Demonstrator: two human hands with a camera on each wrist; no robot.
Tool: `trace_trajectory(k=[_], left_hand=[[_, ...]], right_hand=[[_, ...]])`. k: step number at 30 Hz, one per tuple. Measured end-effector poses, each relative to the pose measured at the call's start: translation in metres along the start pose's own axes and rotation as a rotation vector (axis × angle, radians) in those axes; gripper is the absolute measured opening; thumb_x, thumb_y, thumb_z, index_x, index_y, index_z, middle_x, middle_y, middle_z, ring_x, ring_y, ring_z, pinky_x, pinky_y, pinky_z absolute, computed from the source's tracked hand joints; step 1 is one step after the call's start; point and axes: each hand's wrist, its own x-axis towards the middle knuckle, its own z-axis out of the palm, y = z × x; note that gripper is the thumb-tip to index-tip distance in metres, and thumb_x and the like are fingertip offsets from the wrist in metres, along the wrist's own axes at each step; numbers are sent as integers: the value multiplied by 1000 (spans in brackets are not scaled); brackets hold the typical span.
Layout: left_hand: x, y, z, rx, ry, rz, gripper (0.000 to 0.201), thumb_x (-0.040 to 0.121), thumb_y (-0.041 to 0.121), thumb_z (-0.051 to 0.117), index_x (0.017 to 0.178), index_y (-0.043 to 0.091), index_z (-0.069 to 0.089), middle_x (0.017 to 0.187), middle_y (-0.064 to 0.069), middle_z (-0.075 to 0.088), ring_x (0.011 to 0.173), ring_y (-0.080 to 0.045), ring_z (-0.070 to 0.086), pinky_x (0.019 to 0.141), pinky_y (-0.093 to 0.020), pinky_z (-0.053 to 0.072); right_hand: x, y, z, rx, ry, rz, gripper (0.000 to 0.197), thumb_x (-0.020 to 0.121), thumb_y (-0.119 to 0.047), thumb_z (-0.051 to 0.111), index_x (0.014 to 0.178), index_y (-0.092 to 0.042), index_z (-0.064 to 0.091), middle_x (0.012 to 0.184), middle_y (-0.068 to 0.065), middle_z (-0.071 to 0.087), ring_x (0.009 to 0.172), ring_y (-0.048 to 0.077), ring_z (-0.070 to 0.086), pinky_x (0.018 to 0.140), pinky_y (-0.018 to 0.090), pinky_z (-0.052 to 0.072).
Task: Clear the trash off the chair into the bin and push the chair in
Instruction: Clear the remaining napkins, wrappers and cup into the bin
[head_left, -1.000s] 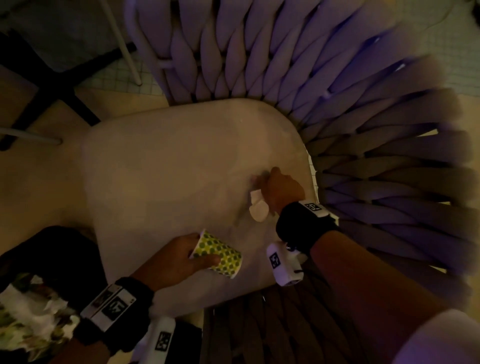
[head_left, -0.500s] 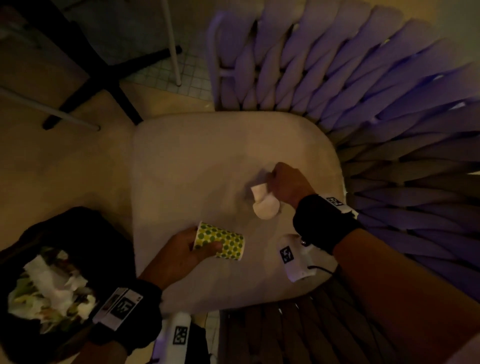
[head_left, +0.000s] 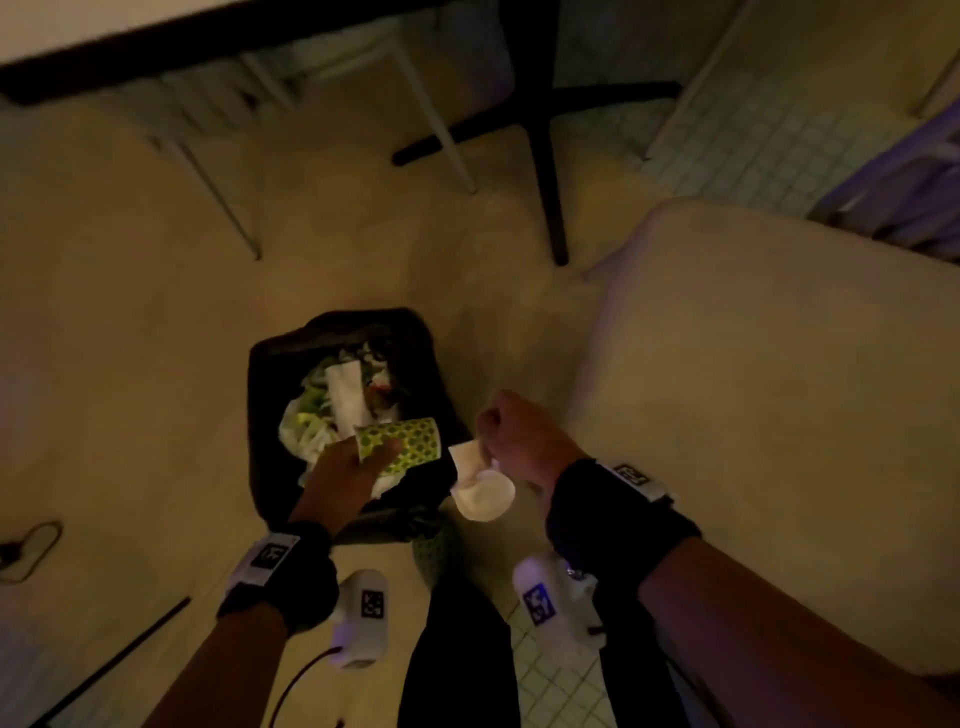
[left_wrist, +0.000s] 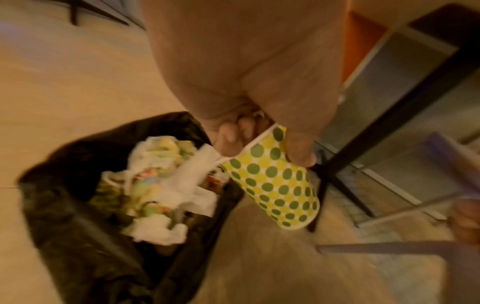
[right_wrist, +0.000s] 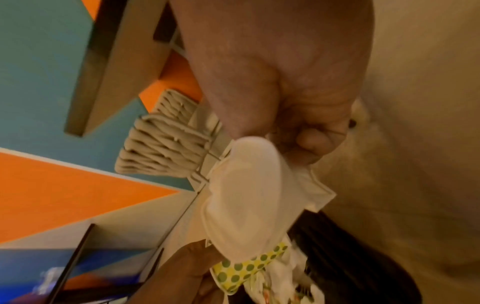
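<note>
My left hand (head_left: 353, 470) grips a paper cup (head_left: 408, 444) with green and yellow dots, held on its side over the black-lined bin (head_left: 270, 364). In the left wrist view the cup (left_wrist: 275, 181) is pinched at its rim above the bin (left_wrist: 78, 236). My right hand (head_left: 519, 441) pinches a white lid and napkin (head_left: 480, 486) just right of the bin's edge; the right wrist view shows the same white lid and napkin (right_wrist: 246, 205) hanging from the fingers. The chair's pale seat cushion (head_left: 779, 389) lies to the right.
The bin holds crumpled white napkins and wrappers (head_left: 332, 410). A black table base (head_left: 545, 135) and thin white chair legs (head_left: 436, 114) stand on the floor beyond. A cable (head_left: 26, 551) lies at the left. My dark trouser leg (head_left: 457, 649) is below.
Both hands have lifted the cup and the white lid and napkin off the seat and carried them left to the bin. My view has swung left from the chair to the floor.
</note>
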Motion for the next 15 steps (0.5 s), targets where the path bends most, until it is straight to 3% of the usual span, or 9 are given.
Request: trace_trajectory(k=[2,3,6,9,12,15], left_hand=[[12,-43,-28,12,46,-63,46,92,47,52,121,11,60,109,-16,65,105,-35,59,82,-38,38],[20,-63,-41,22,80,-82,45,93,44,51,125,13,58,118,-13,63,111,-34,57,84,-37,37],[53,-113,-76,58,146,-101,47,95,41,48,129,10,54,125,-17,60,114,-38,55,86,-39,41],[94,-140,-105,99,189,-42,59,93,51,46,131,7,51,121,-15,60,109,-33,57,89,-41,44],[142,-154,-122,168,215,4,59,95,48,43,135,4,45,127,-19,57,115,-36,54,85,-37,41],[183,-158,-126,261,168,-14,60,98,40,41,139,-2,36,137,-27,46,125,-42,44,98,-46,40]], right_hand=[[23,-18,41,-2,-27,14,27,97,-22,37,107,-3,53,112,22,61,104,35,59,75,29,38],[37,-25,61,-8,-50,24,26,97,-23,37,105,-4,53,112,22,61,103,34,59,74,29,37],[86,-41,112,-15,-69,59,25,97,-27,39,99,-5,50,97,20,60,90,32,58,72,34,39],[136,-58,143,-20,40,49,20,99,-25,38,99,-7,47,82,9,47,83,24,48,70,30,32],[177,-74,158,24,150,32,31,99,-18,36,118,4,45,87,10,49,82,26,52,64,21,36],[213,-80,174,-52,212,15,36,100,-20,35,125,5,42,117,26,55,106,38,55,74,34,37]])
